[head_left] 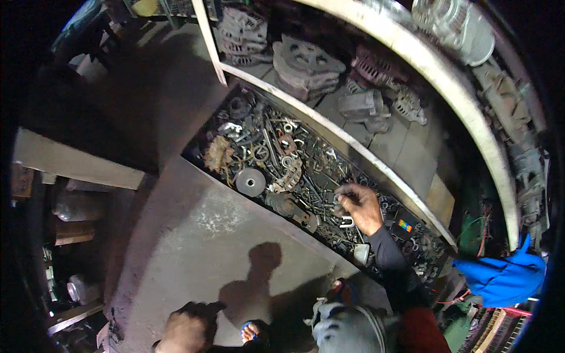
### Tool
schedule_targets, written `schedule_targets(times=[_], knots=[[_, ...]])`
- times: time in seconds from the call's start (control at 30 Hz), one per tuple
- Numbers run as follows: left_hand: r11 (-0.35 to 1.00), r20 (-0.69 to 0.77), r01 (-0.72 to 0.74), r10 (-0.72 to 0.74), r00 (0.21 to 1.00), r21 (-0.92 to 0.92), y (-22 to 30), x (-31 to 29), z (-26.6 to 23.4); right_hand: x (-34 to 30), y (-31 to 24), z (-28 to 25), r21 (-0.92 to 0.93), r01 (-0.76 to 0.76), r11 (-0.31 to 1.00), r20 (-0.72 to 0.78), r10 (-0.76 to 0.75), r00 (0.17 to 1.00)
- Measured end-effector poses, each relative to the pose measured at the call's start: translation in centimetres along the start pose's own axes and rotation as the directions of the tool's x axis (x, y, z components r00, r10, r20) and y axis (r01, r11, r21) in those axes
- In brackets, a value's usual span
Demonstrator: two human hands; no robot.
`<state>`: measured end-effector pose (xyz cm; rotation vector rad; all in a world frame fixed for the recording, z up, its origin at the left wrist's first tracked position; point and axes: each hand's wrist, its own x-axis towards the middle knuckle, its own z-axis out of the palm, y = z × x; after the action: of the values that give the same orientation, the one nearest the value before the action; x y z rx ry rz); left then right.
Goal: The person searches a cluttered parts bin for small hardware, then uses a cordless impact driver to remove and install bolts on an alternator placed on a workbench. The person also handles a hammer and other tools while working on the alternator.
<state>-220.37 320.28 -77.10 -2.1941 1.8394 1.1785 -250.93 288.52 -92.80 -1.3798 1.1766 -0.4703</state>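
Over a long, dark tray [212, 175] heaped with loose metal parts, my right hand [364, 207] is closed, thumb and fingers pinched together. A small grey metal part [339, 199] shows at the fingertips; its exact kind is unclear. Around that hand lie bolts, washers and brackets, with a grey pulley-like disc [251, 182] and a rusty toothed part [219, 154] farther left in the tray. My left hand [189, 329] is low at the bottom edge, away from the tray, its fingers dark in shadow. Near the bottom centre is a rounded grey object [347, 329].
A pale metal frame rail [353, 143] runs behind the tray. Beyond it, a shelf holds stacked metal housings [306, 62] and a cylindrical motor body [360, 106]. Blue cloth [500, 276] hangs at right. Sandalled feet [252, 332] stand on the grey floor [218, 235].
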Motion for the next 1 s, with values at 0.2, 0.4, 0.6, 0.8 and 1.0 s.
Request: schedule_targets(times=[0.2, 0.4, 0.6, 0.8, 1.0], knots=[[0.765, -0.183, -0.066, -0.069, 0.981, -0.641, 8.3, -1.5, -5.1, -12.1, -19.6, 1.8, -0.161, 0.153, 0.975, 0.247, -0.11, 0.963], [0.331, -0.14, -0.038, -0.289, 0.947, -0.943, 18.3, -20.2, -16.4, -29.6, -42.0, 7.1, -0.096, -0.052, 0.994, 0.476, 0.092, 0.875], [0.44, -0.325, -0.032, -0.609, 0.724, -0.897, 18.8, -42.7, -27.3, -43.7, -61.1, 17.2, -0.173, 0.621, 0.765, 0.64, -0.392, 0.661], [0.52, -0.468, -0.031, -0.739, 0.484, -0.853, 15.0, -55.0, -32.7, -49.5, -71.1, 27.4, 0.044, 0.801, 0.598, 0.782, -0.52, 0.345], [0.39, -0.45, -0.242, -0.844, 0.291, -0.888, 9.7, -59.4, -35.0, -48.2, -75.2, 37.1, 0.169, 0.848, 0.502, 0.806, -0.565, 0.174]])
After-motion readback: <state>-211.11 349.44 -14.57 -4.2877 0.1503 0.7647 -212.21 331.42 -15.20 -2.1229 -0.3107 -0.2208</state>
